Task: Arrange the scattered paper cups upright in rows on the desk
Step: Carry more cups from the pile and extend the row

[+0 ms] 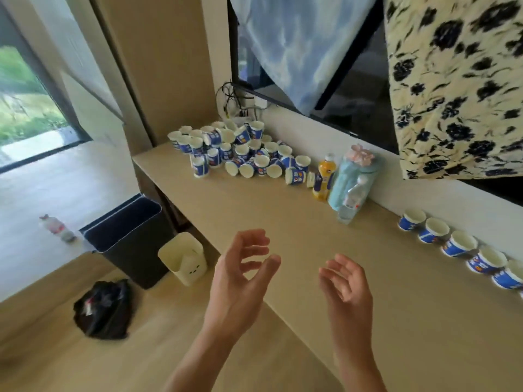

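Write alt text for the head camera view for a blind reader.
The left hand and right hand hover empty over a desk. A jumbled pile of blue paper cups sits at its far end; upright cups line the wall at right.

Left hand [242, 274] and right hand [346, 282] raised, fingers loosely curled, holding nothing.
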`<move>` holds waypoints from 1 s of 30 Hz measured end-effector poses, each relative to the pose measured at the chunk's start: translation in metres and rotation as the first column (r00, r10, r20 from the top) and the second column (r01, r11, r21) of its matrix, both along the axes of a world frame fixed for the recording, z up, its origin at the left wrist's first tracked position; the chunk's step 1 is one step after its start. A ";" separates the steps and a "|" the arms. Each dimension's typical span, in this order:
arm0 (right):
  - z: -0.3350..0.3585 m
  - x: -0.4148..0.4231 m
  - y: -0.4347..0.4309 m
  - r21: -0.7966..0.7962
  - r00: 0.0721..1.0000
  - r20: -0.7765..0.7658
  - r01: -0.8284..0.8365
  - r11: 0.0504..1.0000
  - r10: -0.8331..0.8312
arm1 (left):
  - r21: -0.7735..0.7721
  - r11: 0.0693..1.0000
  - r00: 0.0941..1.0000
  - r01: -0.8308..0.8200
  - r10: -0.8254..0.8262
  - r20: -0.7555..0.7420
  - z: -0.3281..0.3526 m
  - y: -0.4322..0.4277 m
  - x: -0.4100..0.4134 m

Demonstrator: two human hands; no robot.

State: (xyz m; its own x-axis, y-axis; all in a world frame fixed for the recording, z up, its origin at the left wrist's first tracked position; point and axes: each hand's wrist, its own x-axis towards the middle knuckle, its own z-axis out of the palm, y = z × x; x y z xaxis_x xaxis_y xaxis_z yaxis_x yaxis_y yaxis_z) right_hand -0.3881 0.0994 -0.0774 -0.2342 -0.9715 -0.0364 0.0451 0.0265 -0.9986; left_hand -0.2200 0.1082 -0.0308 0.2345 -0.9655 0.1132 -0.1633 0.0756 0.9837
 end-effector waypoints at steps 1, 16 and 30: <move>0.004 0.014 -0.003 -0.013 1.000 0.005 -0.031 0.999 0.031 | -0.007 1.000 1.000 -0.018 0.018 -0.004 0.004 0.000 0.014; -0.001 0.130 -0.155 -0.004 0.977 0.069 -0.203 0.979 0.203 | 0.041 0.994 0.994 -0.104 0.102 0.043 0.000 -0.107 0.119; -0.033 0.158 -0.250 0.162 0.995 0.083 -0.067 0.985 0.054 | 0.217 0.970 0.985 0.111 -0.136 0.105 -0.056 -0.265 0.173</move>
State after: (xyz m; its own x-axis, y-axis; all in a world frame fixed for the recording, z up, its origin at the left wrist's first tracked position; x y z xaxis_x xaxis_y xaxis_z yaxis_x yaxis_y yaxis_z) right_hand -0.2302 -0.1506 -0.1107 -0.1655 -0.9631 -0.2124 0.1164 0.1947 -0.9739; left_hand -0.0470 -0.1563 -0.0871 0.1089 -0.9913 -0.0745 -0.2818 -0.1027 0.9539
